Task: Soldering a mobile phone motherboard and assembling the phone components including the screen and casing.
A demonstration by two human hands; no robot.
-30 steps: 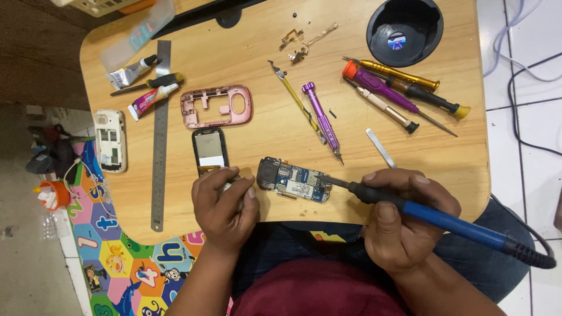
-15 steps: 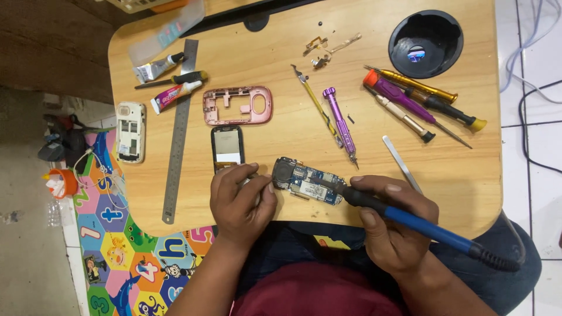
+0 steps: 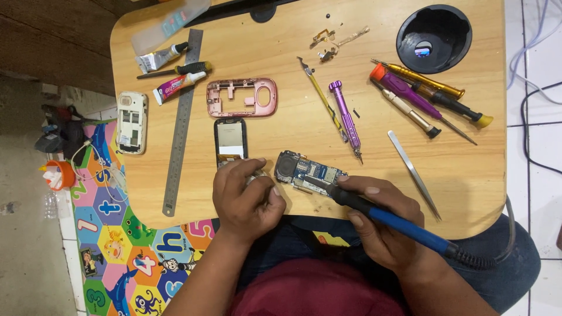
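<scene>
A phone circuit board [image 3: 310, 171] lies between the hands: right hand [image 3: 383, 225] grips a blue soldering iron [image 3: 398, 225] tipped onto it, left hand [image 3: 246, 196] curled, pinching something small beside it

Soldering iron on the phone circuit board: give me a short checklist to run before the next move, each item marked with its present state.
1. Right hand grips the soldering iron firmly: ok.
2. Iron tip is on the circuit board: ok.
3. Left hand is off the board: ok, it rests beside the board's left end.
4. Which contact the tip touches: cannot tell, too small.
5. Purple screwdriver and tweezers lie apart from the board: ok.
</scene>
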